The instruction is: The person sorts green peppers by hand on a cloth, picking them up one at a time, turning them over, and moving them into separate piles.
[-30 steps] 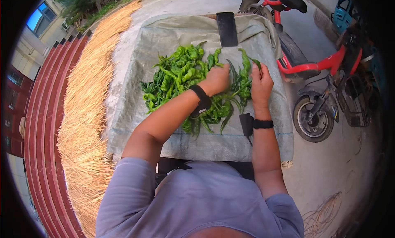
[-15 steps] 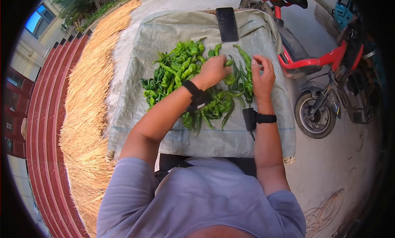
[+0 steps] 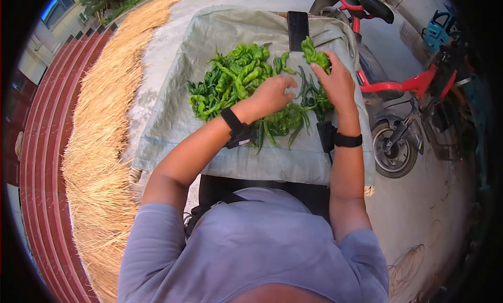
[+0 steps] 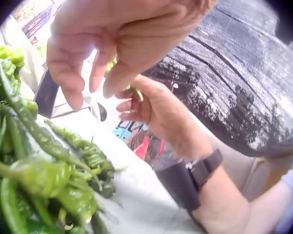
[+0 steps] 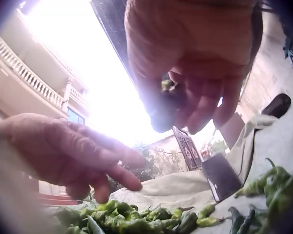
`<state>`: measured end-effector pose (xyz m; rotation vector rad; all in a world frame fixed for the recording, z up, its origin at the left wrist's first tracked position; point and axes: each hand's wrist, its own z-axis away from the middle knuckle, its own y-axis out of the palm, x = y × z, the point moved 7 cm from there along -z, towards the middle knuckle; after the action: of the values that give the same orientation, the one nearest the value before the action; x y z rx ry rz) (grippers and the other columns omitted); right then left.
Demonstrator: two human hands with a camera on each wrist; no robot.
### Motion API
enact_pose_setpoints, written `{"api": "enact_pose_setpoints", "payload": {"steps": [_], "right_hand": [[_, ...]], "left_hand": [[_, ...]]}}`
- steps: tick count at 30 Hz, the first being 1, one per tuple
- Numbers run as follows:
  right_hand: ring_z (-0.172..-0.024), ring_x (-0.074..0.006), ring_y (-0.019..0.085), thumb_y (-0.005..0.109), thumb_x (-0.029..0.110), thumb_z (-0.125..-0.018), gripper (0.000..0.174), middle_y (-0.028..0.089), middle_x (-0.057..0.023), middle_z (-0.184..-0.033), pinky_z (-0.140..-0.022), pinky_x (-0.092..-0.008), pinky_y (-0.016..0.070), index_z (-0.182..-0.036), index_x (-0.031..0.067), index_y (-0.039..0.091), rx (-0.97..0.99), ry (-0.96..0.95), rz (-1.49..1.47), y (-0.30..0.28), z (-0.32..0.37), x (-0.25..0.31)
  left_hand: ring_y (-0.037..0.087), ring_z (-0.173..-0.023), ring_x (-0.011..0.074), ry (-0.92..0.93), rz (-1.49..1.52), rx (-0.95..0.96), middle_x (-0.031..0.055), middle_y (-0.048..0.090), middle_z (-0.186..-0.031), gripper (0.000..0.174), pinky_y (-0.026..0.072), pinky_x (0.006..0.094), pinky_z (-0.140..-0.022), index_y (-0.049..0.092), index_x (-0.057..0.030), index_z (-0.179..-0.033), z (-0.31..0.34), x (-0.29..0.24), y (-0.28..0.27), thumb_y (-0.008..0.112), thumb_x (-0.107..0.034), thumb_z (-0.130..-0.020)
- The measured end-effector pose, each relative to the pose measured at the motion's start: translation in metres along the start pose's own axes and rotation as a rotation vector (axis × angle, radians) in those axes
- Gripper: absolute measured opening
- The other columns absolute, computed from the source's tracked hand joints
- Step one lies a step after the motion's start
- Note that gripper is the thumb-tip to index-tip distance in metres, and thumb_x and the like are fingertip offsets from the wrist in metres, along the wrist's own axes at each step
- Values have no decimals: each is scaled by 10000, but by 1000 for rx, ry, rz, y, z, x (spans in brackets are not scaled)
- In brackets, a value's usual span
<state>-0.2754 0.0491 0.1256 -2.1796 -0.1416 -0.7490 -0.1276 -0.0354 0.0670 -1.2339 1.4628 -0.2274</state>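
Observation:
My right hand (image 3: 338, 83) grips a lumpy bright green pepper (image 3: 312, 52), thumb on one side and fingers on the other, near the sheet's far right. Fingers partly hide that pepper in both wrist views. To its left, my left hand (image 3: 271, 97) hovers over the peppers with fingers loosely spread, nothing between them; the right wrist view also shows this hand (image 5: 63, 151) above the pile. A large heap of green peppers (image 3: 233, 75) lies left of centre. Darker, thinner peppers (image 3: 317, 97) lie below the right hand, and another group (image 3: 285, 120) lies nearer the body.
The peppers lie on a pale woven sheet (image 3: 230, 164) draped over a low support. A black phone (image 3: 298, 31) lies at its far edge. A red electric scooter (image 3: 403, 86) stands to the right, spread straw (image 3: 99, 161) to the left beside red steps (image 3: 50, 151).
My right hand let go of a slim dark pepper, then lifted a lumpy pepper from the right-hand group. My left hand released a pepper and drew back slightly, its fingers opening.

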Motion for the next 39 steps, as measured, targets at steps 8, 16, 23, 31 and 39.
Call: {"api": "enact_pose_setpoints", "payload": {"steps": [8,16,23,31,39], "right_hand": [[-1027,-366,629,656,353,-841,406,673,-162,-1102,-837,-468,481,-1158,104,611,156,202,320,-18,40,-15],[-1068,-367,581,679,308,-829,391,654,-149,-1117,-885,-449,464,-1155,99,622,12,37,389,-21,105,-36],[-921,-299,659,670,281,-837,364,685,-130,-1005,-764,-396,504,-1111,46,620,387,93,-287,20,124,22],[-619,-169,667,657,289,-854,348,700,-66,-779,-634,-331,505,-1088,34,621,464,133,-514,64,137,44],[-744,-238,690,655,267,-849,428,715,-93,-900,-712,-376,519,-1211,51,584,230,295,-25,0,117,1]], "left_hand": [[638,-1017,355,-88,-280,178,159,671,-1074,516,519,437,-835,548,-71,-1273,34,1,42,677,-112,-775],[669,-812,232,-111,130,-129,97,647,-1049,374,521,316,-664,575,-49,-1203,65,-2,13,653,-98,-841],[626,-627,112,-249,837,-239,69,625,-1029,298,438,226,-511,469,-42,-1203,78,-12,-12,600,-136,-953],[648,-689,115,-233,888,-336,85,646,-1063,341,471,213,-571,517,-14,-1251,101,-28,-37,552,-250,-1008],[631,-864,102,-82,660,-251,53,635,-1158,373,484,236,-719,580,-59,-1302,118,-66,-49,466,-297,-1038]]}}
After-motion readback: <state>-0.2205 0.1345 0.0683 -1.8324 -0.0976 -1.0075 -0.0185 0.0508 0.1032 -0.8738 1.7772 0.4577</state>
